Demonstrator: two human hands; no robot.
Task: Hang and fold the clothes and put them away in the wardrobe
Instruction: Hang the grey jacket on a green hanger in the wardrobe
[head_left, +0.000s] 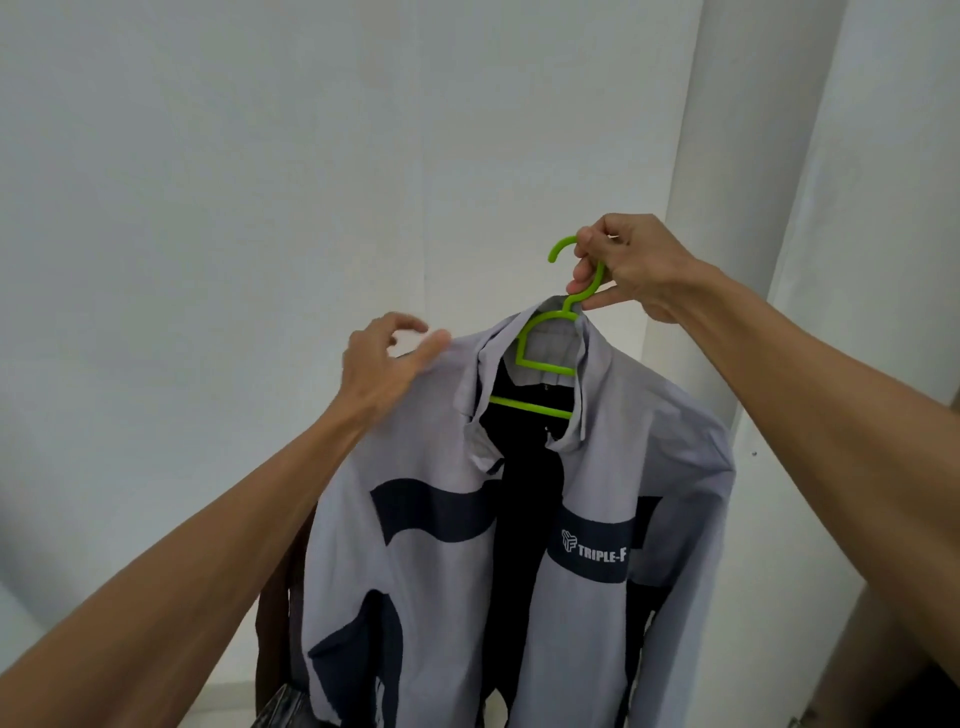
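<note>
A pale grey shirt (447, 519) with dark navy panels and a "TRIPLE-F" label hangs on a lime-green plastic hanger (545, 358), held up in the air before a white wall. My right hand (623, 265) grips the hanger's hook from the right, fingers curled round it. My left hand (384, 364) is at the shirt's left shoulder, fingers loosely bent, the thumb and fingertips touching the fabric edge. The shirt front is open, showing the dark inside.
A white wall (260, 156) fills the background, with a white pillar or door edge (753, 156) at the right. Something brown (270, 623) hangs behind the shirt at lower left. A patterned dark item (280, 706) shows at the bottom.
</note>
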